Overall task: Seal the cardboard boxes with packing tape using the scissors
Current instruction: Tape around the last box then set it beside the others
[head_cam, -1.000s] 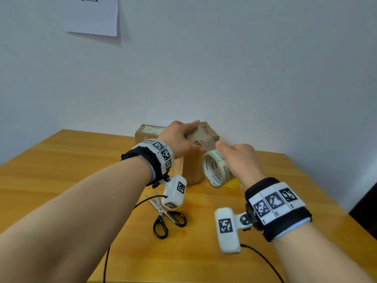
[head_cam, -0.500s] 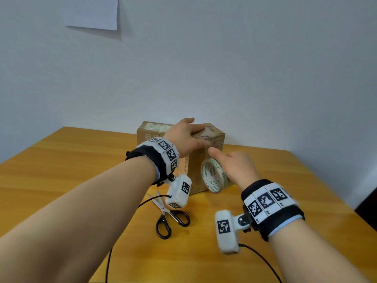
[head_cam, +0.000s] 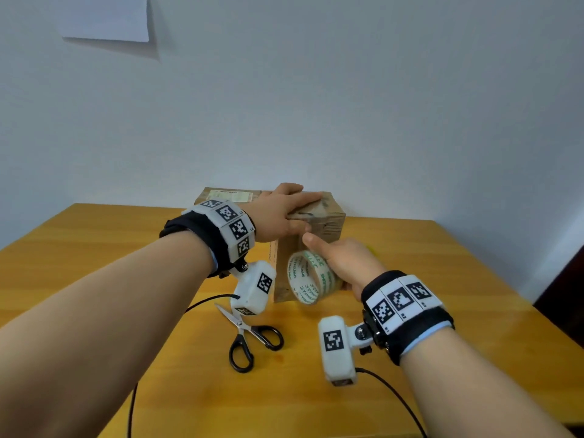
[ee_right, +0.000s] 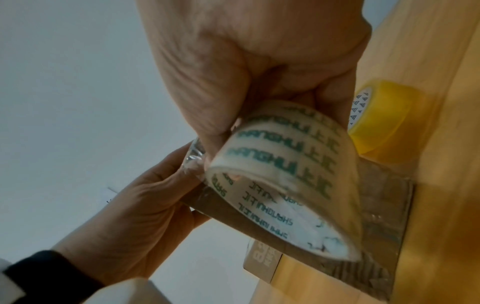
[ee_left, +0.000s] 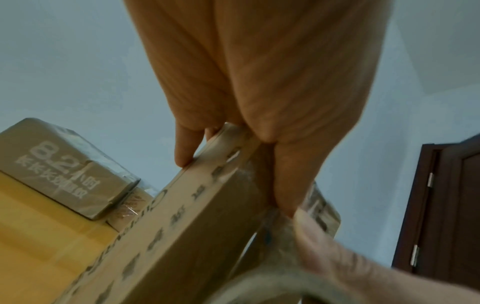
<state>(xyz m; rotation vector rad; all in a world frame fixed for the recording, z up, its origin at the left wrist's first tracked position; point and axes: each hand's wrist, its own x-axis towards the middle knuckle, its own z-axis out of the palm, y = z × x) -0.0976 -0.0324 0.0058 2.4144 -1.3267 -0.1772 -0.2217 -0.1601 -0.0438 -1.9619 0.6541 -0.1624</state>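
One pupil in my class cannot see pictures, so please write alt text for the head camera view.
A person's left hand presses on top of a cardboard box standing on a wooden table, while the right hand holds a roll of clear tape against the box's front. Black-handled scissors lie on the table in front of the box.

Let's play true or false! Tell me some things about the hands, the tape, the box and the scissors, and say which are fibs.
1. The right hand holds the clear tape roll. True.
2. The scissors are in the left hand. False: they lie on the table.
3. The left hand rests on top of the cardboard box. True.
4. The tape roll lies flat on the table. False: it is held up against the box's front.
5. A yellow tape roll sits on the table. True.
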